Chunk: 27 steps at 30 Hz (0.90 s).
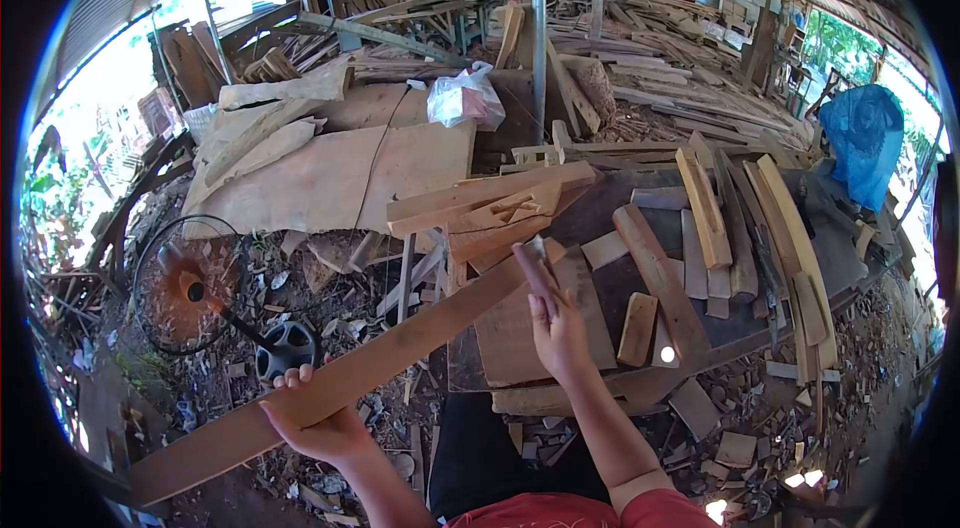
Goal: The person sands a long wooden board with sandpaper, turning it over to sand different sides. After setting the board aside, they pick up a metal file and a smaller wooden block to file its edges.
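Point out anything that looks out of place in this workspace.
The plastic bag looks odd, lying among bare timber. Scraps lie strewn underfoot, untidy though perhaps normal here. The board in the left hand shows no obvious damage.

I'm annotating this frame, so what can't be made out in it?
In the head view:
Left hand, mid-fingers: covered by the long board.
Brown piece, lower end: covered by the right hand.
White bag, contents: veiled by its plastic.
Whatever is behind the blue sheet: hidden by it.
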Available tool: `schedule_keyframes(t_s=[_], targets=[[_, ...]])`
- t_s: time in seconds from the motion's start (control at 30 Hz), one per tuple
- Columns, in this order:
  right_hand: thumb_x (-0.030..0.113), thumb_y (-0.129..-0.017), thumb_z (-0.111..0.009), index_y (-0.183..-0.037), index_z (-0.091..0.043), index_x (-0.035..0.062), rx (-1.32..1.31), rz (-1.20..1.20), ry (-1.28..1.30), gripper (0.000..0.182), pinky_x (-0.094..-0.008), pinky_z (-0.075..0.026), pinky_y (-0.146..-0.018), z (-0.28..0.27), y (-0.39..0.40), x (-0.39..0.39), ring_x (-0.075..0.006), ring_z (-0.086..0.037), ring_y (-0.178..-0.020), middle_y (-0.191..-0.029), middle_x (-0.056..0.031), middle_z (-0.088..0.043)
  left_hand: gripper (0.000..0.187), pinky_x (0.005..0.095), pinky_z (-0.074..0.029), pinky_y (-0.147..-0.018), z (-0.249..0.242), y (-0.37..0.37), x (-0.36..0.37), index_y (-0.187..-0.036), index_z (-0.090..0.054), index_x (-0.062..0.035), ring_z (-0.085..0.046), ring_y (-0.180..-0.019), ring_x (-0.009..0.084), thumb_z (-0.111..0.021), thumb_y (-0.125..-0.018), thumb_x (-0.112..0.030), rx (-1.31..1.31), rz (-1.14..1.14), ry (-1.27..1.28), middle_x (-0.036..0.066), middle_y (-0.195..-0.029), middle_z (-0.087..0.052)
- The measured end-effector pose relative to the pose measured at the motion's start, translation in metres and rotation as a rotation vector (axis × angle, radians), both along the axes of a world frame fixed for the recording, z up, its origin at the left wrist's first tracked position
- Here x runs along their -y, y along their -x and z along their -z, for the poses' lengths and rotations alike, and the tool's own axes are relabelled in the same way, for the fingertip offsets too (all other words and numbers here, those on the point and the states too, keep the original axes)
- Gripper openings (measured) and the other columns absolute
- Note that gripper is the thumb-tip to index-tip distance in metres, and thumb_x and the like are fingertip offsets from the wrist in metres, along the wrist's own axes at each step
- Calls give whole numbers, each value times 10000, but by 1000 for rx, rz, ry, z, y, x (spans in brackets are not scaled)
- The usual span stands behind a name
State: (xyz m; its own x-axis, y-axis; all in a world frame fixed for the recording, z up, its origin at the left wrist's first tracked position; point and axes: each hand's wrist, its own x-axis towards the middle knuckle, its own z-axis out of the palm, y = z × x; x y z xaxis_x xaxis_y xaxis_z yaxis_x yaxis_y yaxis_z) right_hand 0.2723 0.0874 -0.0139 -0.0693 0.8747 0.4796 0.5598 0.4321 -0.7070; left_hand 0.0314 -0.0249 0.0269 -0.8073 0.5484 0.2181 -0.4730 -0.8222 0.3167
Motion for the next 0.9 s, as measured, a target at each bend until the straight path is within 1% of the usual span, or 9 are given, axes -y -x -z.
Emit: schedule_keyframes(t_s=[0.1,0.23,0.3,0.47,0.57,0.63,0.7,0.8,0.9], targets=[[167,-906,-458,-1339,-366,227,102,113,-184,447,-587,-264,-972,1,-13,-3,-288,-462,-1179,-1305,-100,-459,265,408,-387,-802,11,6,2,-916,-426,-114,-470,-778,144,-508,-863,-360,3,38,6,1,-802,-433],[173,-894,-478,-1321,-404,200,322,234,-71,435,-635,-243,-951,-10,-11,10,-257,-453,-1194,-1297,-95,-469,255,371,-375,-775,11,-14,-5,-883,-412,-111,-435,-723,136,-508,-852,-346,37,57,66,0,-774,-403],[191,-887,-491,-1315,-419,190,383,36,206,434,-674,-196,-942,-6,-2,23,-227,-436,-1213,-1305,-67,-465,245,363,-367,-765,13,-22,-5,-861,-410,-104,-420,-711,139,-505,-855,-330,53,77,78,3,-766,-386],[214,-875,-504,-1327,-402,200,317,-258,-170,464,-672,-151,-959,3,39,76,-195,-449,-1199,-1376,-12,-391,190,338,-370,-744,15,-32,-6,-872,-420,-113,-407,-694,131,-470,-849,-294,-35,89,35,-3,-758,-386],[194,-881,-488,-1312,-421,182,366,-148,-147,437,-640,-177,-975,4,16,67,-192,-442,-1207,-1362,-13,-412,170,339,-370,-730,8,-32,-9,-859,-428,-131,-398,-688,135,-477,-839,-292,-63,83,89,-2,-747,-377],[174,-901,-445,-1331,-388,200,-1001,-424,467,435,-601,-216,-988,16,-7,29,-219,-434,-1217,-1325,-51,-452,165,343,-374,-733,6,-34,-10,-858,-429,-130,-397,-688,137,-469,-840,-289,-59,84,89,-1,-747,-376],[164,-940,-337,-1302,-433,272,35,174,159,389,-571,-150,-1026,8,-44,16,-264,-390,-1245,-1325,-45,-450,160,348,-377,-736,7,-35,-9,-857,-430,-129,-397,-688,138,-462,-842,-285,-55,82,99,0,-746,-376],[141,-935,-348,-1305,-426,291,257,388,102,407,-557,-187,-1020,8,-42,9,-271,-411,-1229,-1316,-79,-454,159,357,-385,-738,12,-38,-7,-859,-437,-128,-398,-690,141,-456,-839,-285,-46,85,97,1,-750,-378],[142,-903,-435,-1322,-406,230,227,158,-3,429,-565,-214,-1003,-1,-16,39,-269,-421,-1222,-1319,-104,-444,160,360,-386,-741,14,-41,-6,-865,-439,-125,-398,-690,144,-447,-838,-282,-70,101,22,2,-753,-379]])
